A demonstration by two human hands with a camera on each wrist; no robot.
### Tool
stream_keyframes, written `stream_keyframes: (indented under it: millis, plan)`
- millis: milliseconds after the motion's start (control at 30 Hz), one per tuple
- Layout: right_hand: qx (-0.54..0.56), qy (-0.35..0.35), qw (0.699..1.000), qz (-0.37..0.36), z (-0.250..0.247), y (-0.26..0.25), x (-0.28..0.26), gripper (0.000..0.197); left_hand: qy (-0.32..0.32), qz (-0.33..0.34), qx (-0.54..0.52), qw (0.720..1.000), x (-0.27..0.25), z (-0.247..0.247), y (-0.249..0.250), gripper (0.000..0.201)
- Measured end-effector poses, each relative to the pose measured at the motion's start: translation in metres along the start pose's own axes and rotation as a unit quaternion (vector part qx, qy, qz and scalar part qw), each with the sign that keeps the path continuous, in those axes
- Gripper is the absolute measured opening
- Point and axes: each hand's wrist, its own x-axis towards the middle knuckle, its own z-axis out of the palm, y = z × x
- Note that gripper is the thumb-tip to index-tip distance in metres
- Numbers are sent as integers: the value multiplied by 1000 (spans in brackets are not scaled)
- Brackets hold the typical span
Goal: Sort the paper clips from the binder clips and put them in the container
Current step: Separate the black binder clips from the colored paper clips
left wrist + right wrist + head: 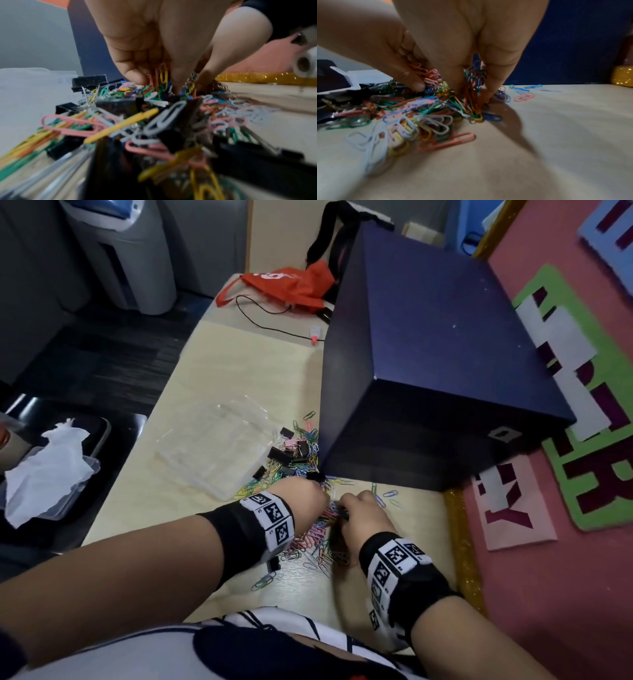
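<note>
A heap of coloured paper clips [318,539] mixed with black binder clips [284,455] lies on the pale table beside a clear plastic container [205,440]. Both hands dig into the heap's near end. My left hand [310,498] curls its fingers round a bunch of paper clips [163,75]. My right hand [359,508] grips another upright bundle of paper clips [473,86] against the table. In the right wrist view the left hand [412,81] pinches pink clips right beside it. Black binder clips [89,82] lie just beyond the left hand.
A large dark blue box [428,354] stands close behind the heap on the right. An orange bag [287,285] and a black cable [267,326] lie at the table's far end. A gold glitter border [462,542] runs along the right edge. A chair with tissue [48,467] is at left.
</note>
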Motion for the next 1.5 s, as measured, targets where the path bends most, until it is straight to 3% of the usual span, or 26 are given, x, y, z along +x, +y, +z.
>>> stream_keyframes:
  millis: [167, 267, 367, 467, 567, 700, 867, 967, 1100, 1200, 1300, 1367, 1433, 1500]
  plan:
    - [-5, -3, 998, 69, -1, -12, 2, 36, 80, -19, -76, 994, -3, -10, -14, 21]
    - [-6, -8, 993, 118, -1, -25, 3, 46, 152, -42, -134, 978, -10, -19, -32, 25]
    - [-35, -13, 990, 136, 0, -34, 5, 56, 203, -70, -163, 963, -19, -23, -53, 25]
    - [-29, -3, 990, 139, 4, -40, 7, 47, 220, -121, -186, 950, -30, -24, -77, 24]
    - [-37, 9, 991, 124, 6, -41, 6, 39, 197, -175, -181, 947, -36, -17, -103, 27]
    - [-90, -4, 991, 97, -7, -43, 3, 36, 140, -194, -214, 947, -41, -6, -121, 30]
    - [-202, -55, 974, 88, -29, -61, 6, 28, 172, -219, -213, 937, -47, 3, -142, 25]
    - [-229, -72, 968, 68, -46, -82, 6, 27, 145, -266, -205, 930, -52, 11, -149, 34]
    - [-123, -30, 992, -9, -60, -115, 6, 23, 71, -282, -197, 936, -51, 23, -148, 40]
    - [-45, -35, 998, -40, -60, -142, 13, 29, 69, -274, -180, 942, -50, 29, -146, 35]
    - [44, 7, 998, -52, -50, -159, 25, 32, 67, -267, -176, 945, -52, 31, -146, 33]
    - [93, 16, 994, -48, -44, -166, 31, 45, 67, -264, -177, 946, -53, 32, -147, 32]
    - [104, 15, 993, -44, -44, -167, 34, 55, 67, -265, -179, 945, -54, 33, -147, 31]
    - [93, 20, 995, -44, -45, -159, 34, 53, 68, -267, -178, 945, -54, 33, -148, 31]
